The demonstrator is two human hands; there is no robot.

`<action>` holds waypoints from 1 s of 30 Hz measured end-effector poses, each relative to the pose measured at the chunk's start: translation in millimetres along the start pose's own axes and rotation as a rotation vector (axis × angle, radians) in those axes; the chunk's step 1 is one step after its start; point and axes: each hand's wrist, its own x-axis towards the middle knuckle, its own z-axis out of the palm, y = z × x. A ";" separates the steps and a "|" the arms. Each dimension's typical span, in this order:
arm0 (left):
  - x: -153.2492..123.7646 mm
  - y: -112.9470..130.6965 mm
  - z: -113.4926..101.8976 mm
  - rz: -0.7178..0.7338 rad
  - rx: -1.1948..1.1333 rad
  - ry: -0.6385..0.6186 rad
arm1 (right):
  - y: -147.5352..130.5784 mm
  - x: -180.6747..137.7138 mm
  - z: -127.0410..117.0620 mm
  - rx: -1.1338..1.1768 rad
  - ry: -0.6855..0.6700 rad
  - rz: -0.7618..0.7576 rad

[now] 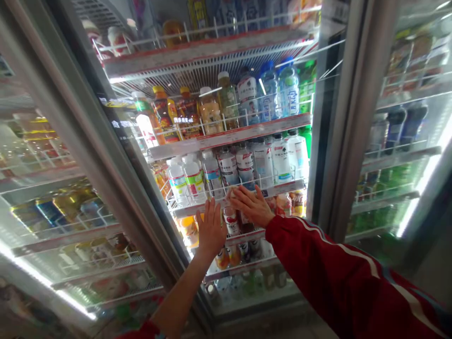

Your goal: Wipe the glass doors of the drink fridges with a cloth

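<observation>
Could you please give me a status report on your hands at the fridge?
Left hand open, flat beside small red-and-white-labelled bottle. Right hand open, fingers spread at white wire shelf front. Nothing held.

Lit glass-door coolers [339, 141], wire shelves [212, 52]

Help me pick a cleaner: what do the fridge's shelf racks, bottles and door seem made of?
Shelf racks: white-coated metal wire, probably; thin glossy bars in a grid. Bottles: likely clear plastic, with screw caps and printed labels. Door: glass, reflective and see-through, in a grey, seemingly metal frame.
</observation>
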 end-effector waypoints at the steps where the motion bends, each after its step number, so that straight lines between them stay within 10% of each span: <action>1: 3.6 3.0 -0.5 0.002 -0.008 0.003 | 6.4 3.7 -2.1 -0.018 0.031 0.041; 30: 34.8 100.5 40.8 0.177 -0.176 -0.059 | 47.5 -89.0 -30.6 -0.164 0.003 0.287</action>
